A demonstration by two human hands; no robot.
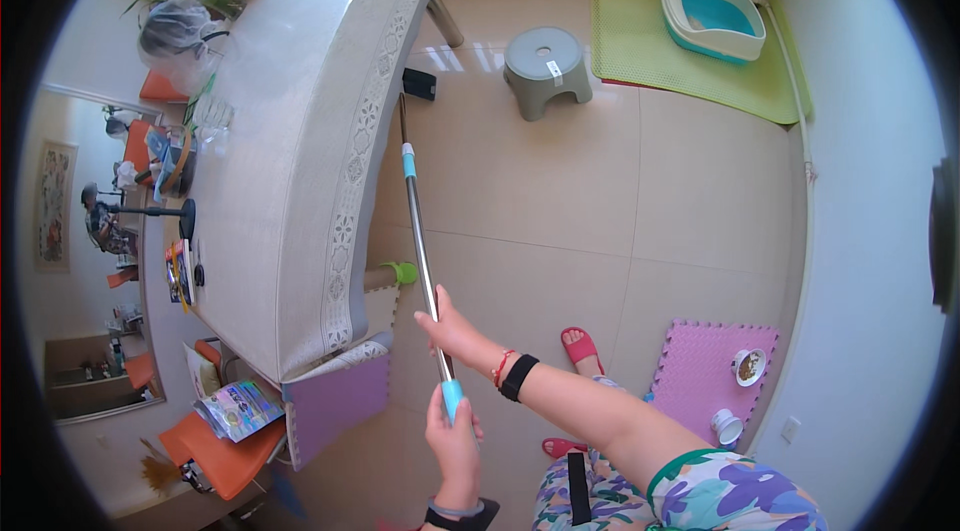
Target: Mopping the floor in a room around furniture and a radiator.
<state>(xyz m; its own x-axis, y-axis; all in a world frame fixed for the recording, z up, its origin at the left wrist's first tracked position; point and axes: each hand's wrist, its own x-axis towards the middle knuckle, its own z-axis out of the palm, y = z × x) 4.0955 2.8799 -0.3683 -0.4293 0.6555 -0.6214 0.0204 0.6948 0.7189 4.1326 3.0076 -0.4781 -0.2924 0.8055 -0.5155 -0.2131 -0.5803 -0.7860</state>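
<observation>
Both my hands are on a long silver pole (421, 241) with light-blue sleeves. It looks like a mop or broom handle, though I cannot tell which. My left hand (456, 443) is closed round the light-blue grip at its near end. Further up, my right hand (452, 334) grips the metal shaft. The pole slants away from me along the table's right side. A dark block-like piece (420, 84) shows at its far end, beside the tablecloth's edge; whatever lies under the table there is hidden.
A table with a pale cloth (300, 181) stands at left, an orange chair (225, 446) near its front. Ahead are a grey stool (545, 66) and a litter box (712, 21) on a green mat (640, 41). Bowls (748, 367) sit on a pink foam mat (700, 356) at right.
</observation>
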